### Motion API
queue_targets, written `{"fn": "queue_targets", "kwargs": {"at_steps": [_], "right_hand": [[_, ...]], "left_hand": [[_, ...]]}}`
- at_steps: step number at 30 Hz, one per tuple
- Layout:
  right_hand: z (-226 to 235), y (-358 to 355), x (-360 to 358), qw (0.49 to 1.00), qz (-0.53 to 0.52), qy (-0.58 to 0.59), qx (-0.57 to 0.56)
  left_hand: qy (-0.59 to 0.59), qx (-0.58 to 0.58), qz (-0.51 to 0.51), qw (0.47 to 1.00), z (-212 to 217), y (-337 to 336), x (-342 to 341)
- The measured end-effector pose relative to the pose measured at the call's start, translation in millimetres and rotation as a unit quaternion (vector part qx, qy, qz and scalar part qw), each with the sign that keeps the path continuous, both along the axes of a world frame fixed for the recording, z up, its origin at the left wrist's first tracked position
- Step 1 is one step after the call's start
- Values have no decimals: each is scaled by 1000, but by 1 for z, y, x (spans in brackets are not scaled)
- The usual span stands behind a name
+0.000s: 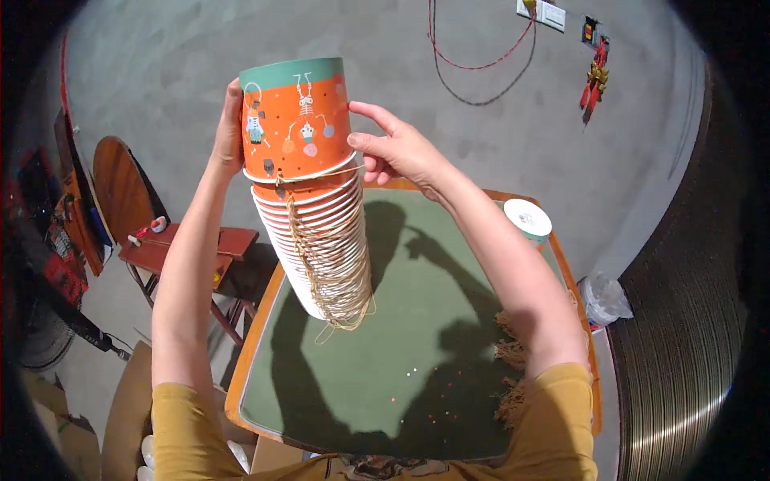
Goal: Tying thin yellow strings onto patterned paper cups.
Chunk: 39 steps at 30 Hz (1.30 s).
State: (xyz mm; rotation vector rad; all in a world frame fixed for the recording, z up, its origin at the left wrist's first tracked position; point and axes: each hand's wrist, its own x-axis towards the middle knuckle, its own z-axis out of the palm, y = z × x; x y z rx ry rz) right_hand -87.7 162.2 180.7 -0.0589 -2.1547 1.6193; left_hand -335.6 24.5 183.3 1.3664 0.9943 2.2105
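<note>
From my remote seat I see the orange bucket [293, 120] at 11 o'clock, bottom up, atop a nested stack [325, 232] of white-rimmed buckets that appears to stand on the green-topped table [449, 317]. Inverted nesting probably makes one compact column. My left hand [230, 132] lies along the bucket's 9 o'clock side, seemingly to steady it; its fingers are partly hidden, so I can't tell how tightly they close. My right hand [401, 152] is at the 3 o'clock side, thumb and index finger parted at the wall, other fingers loosely curled. Gold cords [333, 301] drape down the stack. A lidded tub [527, 216] sits at 3 o'clock, tan tassels [511, 353] near 4 o'clock, likely set aside for working room
</note>
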Motion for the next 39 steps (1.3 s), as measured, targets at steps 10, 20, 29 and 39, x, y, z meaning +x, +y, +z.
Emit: {"fn": "queue_targets", "kwargs": {"at_steps": [10,20,29,39], "right_hand": [[-8,3,-4,1000,19,-18,1],[-21,1,15,994,26,-88,65],[-76,99,163,874,-300,-121,364],[-177,157,226,703,-481,-192,488]], "left_hand": [[83,37,81,993,-14,-4,4],[78,30,98,992,-36,1,-7],[143,115,466,865,-110,-74,55],[397,-139,35,907,-241,-24,260]]}}
